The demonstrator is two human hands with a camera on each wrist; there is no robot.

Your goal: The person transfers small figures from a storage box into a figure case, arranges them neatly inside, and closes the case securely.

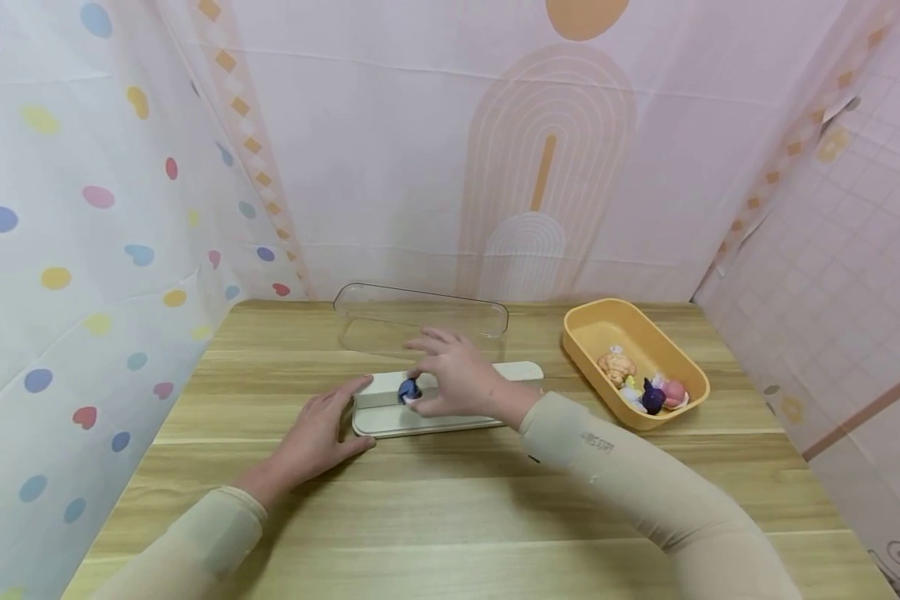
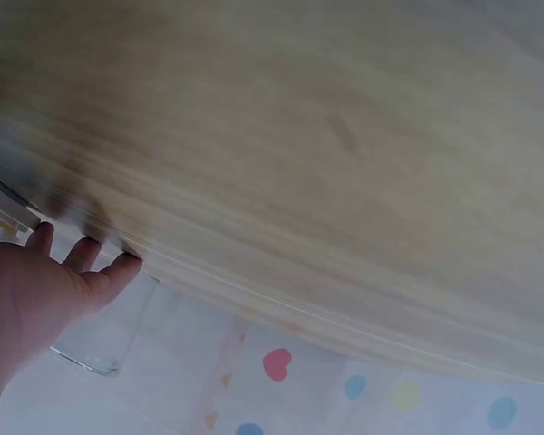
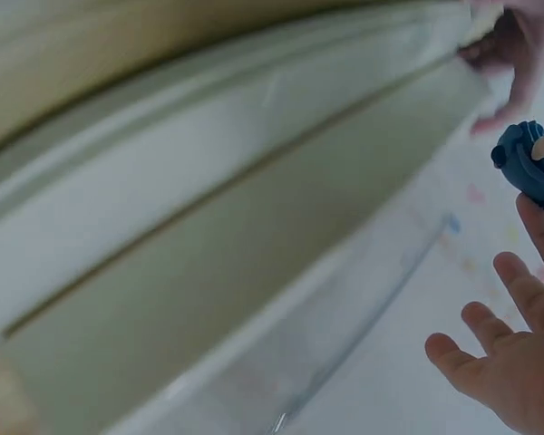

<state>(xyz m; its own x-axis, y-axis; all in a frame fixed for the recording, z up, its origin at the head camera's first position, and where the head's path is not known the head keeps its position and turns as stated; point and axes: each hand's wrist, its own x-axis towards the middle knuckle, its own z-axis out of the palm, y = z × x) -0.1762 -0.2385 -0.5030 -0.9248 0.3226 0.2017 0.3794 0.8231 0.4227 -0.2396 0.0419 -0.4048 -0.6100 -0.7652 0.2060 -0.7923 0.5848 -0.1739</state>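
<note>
In the head view a long white stepped base (image 1: 390, 419) lies on the table. My right hand (image 1: 453, 375) is over it and pinches a small dark blue figurine (image 1: 408, 391) between thumb and index finger; the other fingers are spread. The right wrist view shows the blue figurine (image 3: 529, 168) at the fingertips, beside the white base (image 3: 245, 227). My left hand (image 1: 317, 433) rests at the base's left end, thumb and fingers spread along its edge. Its fingertips touch that end in the left wrist view, where the left hand (image 2: 45, 294) has fairly straight fingers.
Behind the base stands a clear plastic cover (image 1: 420, 312) with a dark rim. To the right, a yellow tray (image 1: 603, 321) holds several small figurines, among them a tan one (image 1: 617, 365), a dark purple one (image 1: 652, 397) and a pink one (image 1: 673, 392). Printed curtains surround the wooden table (image 1: 450, 517).
</note>
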